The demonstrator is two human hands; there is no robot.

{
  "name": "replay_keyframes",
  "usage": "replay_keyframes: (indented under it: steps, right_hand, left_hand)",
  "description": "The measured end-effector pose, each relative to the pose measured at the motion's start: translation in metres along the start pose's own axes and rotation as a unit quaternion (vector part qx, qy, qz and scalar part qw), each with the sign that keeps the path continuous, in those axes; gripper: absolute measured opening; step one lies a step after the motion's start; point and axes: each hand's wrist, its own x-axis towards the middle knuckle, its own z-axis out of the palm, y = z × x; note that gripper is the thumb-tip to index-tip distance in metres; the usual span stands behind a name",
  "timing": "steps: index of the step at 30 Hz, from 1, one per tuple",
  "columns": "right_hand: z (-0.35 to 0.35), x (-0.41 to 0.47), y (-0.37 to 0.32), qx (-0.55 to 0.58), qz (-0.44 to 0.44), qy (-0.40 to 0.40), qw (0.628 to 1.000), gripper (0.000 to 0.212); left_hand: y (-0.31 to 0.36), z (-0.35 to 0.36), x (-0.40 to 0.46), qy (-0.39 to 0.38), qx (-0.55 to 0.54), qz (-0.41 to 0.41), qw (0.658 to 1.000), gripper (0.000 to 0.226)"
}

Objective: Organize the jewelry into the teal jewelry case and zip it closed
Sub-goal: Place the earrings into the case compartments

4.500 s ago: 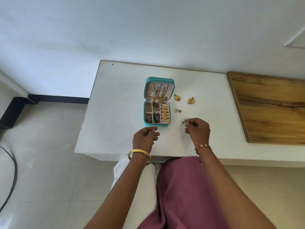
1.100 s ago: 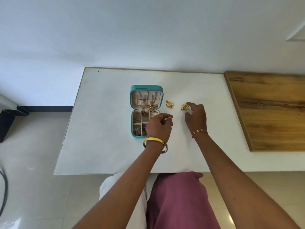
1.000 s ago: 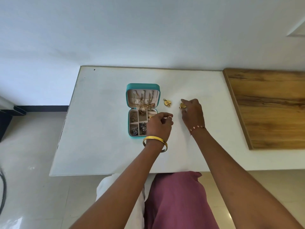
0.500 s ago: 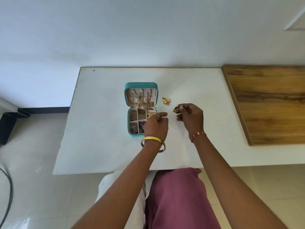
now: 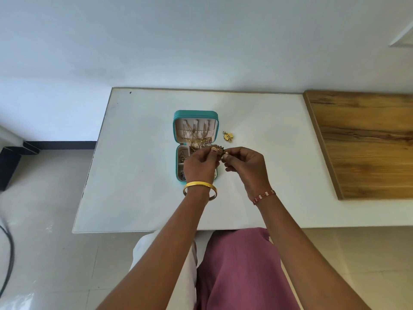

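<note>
Right now, hands: both meet just above the near half of the case, fingertips almost touching
Left hand (image 5: 197, 165): fingers curled, thumb and forefinger pinching one side of a small gold earring (image 5: 220, 151); a gold bangle (image 5: 199, 189) sits on that wrist
Right hand (image 5: 245, 165): fingers curled too, pinching the other side of the same earring; a red and white beaded bracelet (image 5: 264, 196) on the wrist
Teal jewelry case (image 5: 195, 113): lying open on the white table (image 5: 138, 166), lid tipped back away from the person; gold chains (image 5: 194, 136) hang inside the lid and spill toward the hinge; the near compartments hold small pieces, partly hidden behind the left hand
Second earring (image 5: 228, 137): gold, flat on the table just right of the lid, apart from the case and both hands
Zip: case unzipped, wide open
Surroundings: a wooden board (image 5: 366, 142) butts against the table's right side; maroon fabric (image 5: 241, 269) covers the person's lap below the table edge
</note>
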Motion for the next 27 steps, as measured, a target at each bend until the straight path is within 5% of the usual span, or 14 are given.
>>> replay_keyframes:
  steps: [5, 8, 11, 16, 21, 27]
  right_hand:
    - [0.007, 0.007, 0.004, 0.014, 0.020, -0.078, 0.997, 0.012]
    - [0.009, 0.024, 0.010, -0.008, 0.013, 0.029, 0.999, 0.010]
    - [0.010, 0.051, 0.020, -0.151, -0.047, 0.127, 0.979, 0.012]
    - [0.013, 0.079, 0.026, -0.388, -0.112, 0.057, 0.913, 0.029]
    - [0.012, 0.081, 0.029, -0.491, -0.163, 0.042, 0.855, 0.022]
    - [0.007, 0.061, 0.028, -0.442, -0.170, 0.031, 0.880, 0.019]
  left_hand:
    - [0.002, -0.005, 0.010, 0.039, -0.044, -0.032, 0.998, 0.020]
    - [0.005, -0.008, 0.017, 0.034, -0.099, -0.047, 0.993, 0.016]
    - [0.004, -0.010, 0.019, 0.029, -0.088, -0.037, 0.995, 0.024]
    - [-0.003, -0.016, 0.021, 0.032, -0.038, -0.032, 0.998, 0.026]
    - [-0.011, -0.026, 0.019, 0.037, -0.020, -0.036, 0.998, 0.027]
    - [-0.015, -0.038, 0.011, 0.043, -0.041, -0.037, 0.998, 0.026]
